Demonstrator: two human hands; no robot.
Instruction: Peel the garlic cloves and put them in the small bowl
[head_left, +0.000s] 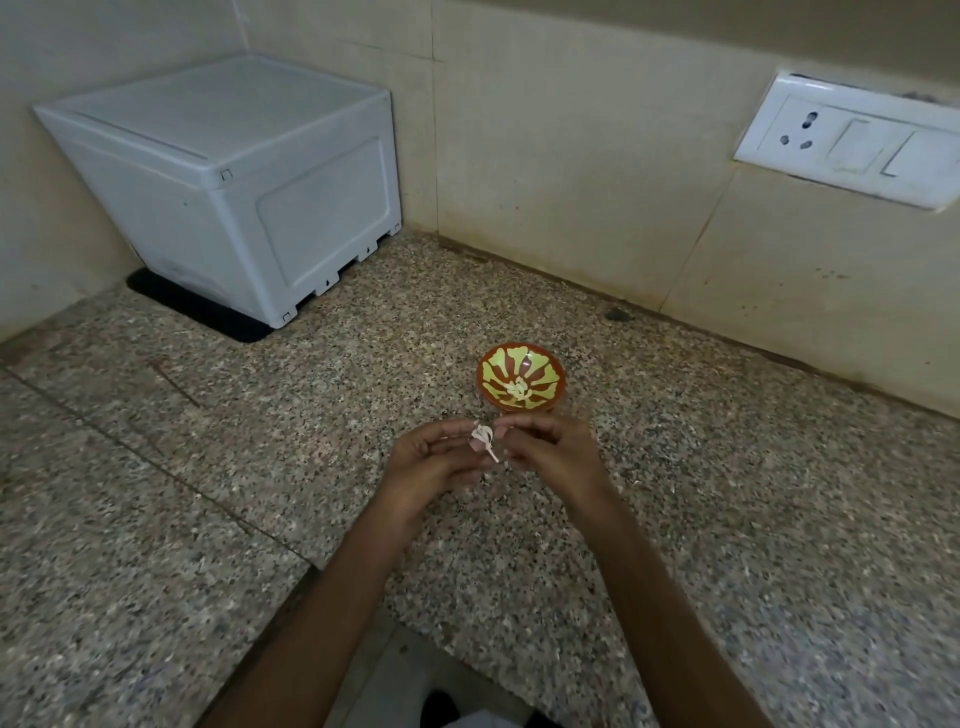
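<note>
A small red bowl with a yellow-green pattern stands on the speckled granite counter. Several pale peeled cloves lie at its bottom. Just in front of the bowl, my left hand pinches a garlic clove with loose papery skin hanging from it. My right hand meets it from the right, fingertips pinching the clove's skin. Both hands hover a little above the counter.
A white plastic box on a black mat sits in the back left corner. A wall socket plate is on the tiled wall at right. The counter's front edge is cut in an inner corner near my forearms.
</note>
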